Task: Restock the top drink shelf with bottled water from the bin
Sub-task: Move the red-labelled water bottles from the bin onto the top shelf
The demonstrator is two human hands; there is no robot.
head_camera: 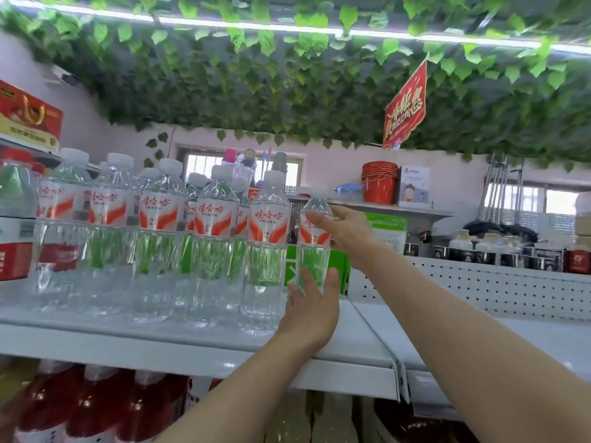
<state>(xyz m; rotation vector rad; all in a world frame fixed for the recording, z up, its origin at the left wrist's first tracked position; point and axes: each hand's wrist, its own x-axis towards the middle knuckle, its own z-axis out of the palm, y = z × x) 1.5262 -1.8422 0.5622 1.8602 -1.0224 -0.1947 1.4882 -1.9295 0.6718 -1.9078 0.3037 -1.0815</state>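
Note:
A row of clear water bottles (160,238) with white caps and red-and-white labels stands on the white top shelf (198,343). The rightmost water bottle (315,247) is upright at the end of the row. My left hand (311,302) cups its lower part between thumb and fingers, hiding its base. My right hand (347,231) lies against the label from the right, fingers stretched out. The bin is out of view.
Red drink bottles (86,407) fill the shelf below. To the right, the white shelf section (479,337) with a perforated back panel holds nothing near me. Fake ivy (287,84) and a red hanging sign (406,107) hang overhead. A red box (28,116) sits at the upper left.

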